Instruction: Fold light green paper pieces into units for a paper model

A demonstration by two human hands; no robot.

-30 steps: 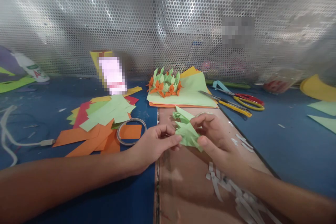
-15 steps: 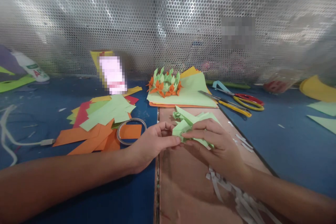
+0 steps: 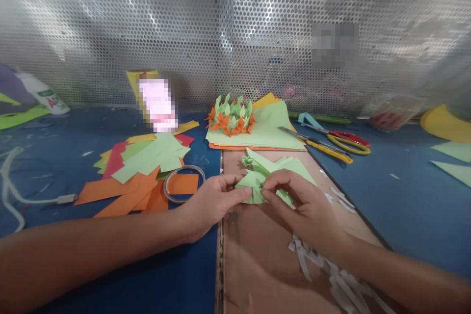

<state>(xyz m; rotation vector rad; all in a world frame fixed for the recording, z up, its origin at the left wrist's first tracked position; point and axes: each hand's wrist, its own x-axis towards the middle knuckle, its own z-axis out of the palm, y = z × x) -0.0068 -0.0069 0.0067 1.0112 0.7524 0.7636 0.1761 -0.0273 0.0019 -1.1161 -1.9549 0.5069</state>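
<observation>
Between my hands is a small folded piece of light green paper (image 3: 253, 180), held over the brown board (image 3: 250, 260). My left hand (image 3: 217, 201) pinches its left side, thumb on top. The thumb and index finger of my right hand (image 3: 301, 201) press together at its right edge. Just behind it lie more green paper pieces (image 3: 294, 166), partly hidden by my right hand. Farther back, a ring of green and orange folded paper flowers (image 3: 232, 117) rests on a stack of coloured sheets (image 3: 275, 130).
Orange and green paper strips (image 3: 150, 157) lie to the left under a tape roll (image 3: 185, 169). Scissors (image 3: 331, 140) and a yellow-handled cutter (image 3: 320, 147) sit at the right. White scraps (image 3: 346, 279) litter the board's right side. A glue bottle (image 3: 44, 93) stands far left.
The folded green paper has been spread flatter and wider between my hands. My right fingers have drawn together into a pinch at its right edge; my left hand has barely moved.
</observation>
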